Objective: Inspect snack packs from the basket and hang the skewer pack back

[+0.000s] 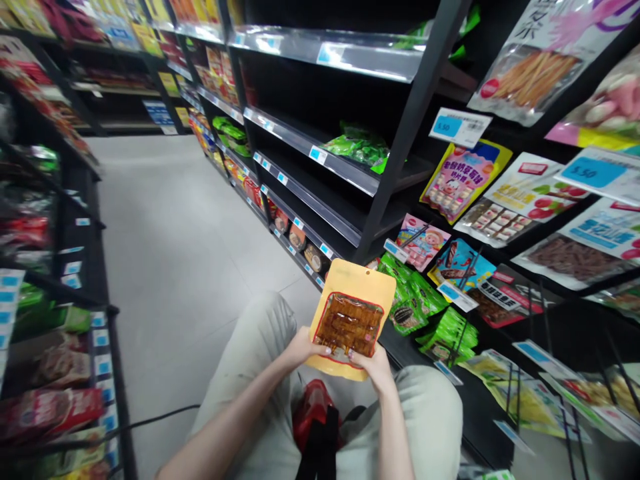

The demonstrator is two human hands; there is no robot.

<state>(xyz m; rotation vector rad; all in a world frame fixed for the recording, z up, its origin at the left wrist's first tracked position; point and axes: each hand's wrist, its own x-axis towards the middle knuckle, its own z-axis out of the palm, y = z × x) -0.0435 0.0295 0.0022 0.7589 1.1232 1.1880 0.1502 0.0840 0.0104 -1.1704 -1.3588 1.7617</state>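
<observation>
1. The person's left hand pinches the lower left edge of a flat pale-yellow pouch with a red-edged clear window; its thumb lies on the front, near the window's lower edge, while most of the fingers are hidden behind.
2. The right hand pinches the lower right edge the same way, the thumbs pointing toward each other with a small gap between.
3. The pouch is held above and between the knees of the person's pale trousers, tilted slightly, its top edge away from the body. Glossy dark-brown contents fill the window; a small pink mark at its right is too small to read.
4. At upper right, a white-and-blue price tag reads "5.50"; a second white-and-blue price tag, near the right edge, also reads "5.50".
5. Between and below them hangs a pink-and-yellow plastic packet with bold Chinese characters and a cartoon figure.
6. Lower down, a black-and-red packet carries white Chinese characters, too blurred to read surely.
7. A silvery bag of brown sticks shows large dark characters, cut off by the top edge, and a round red emblem.
</observation>
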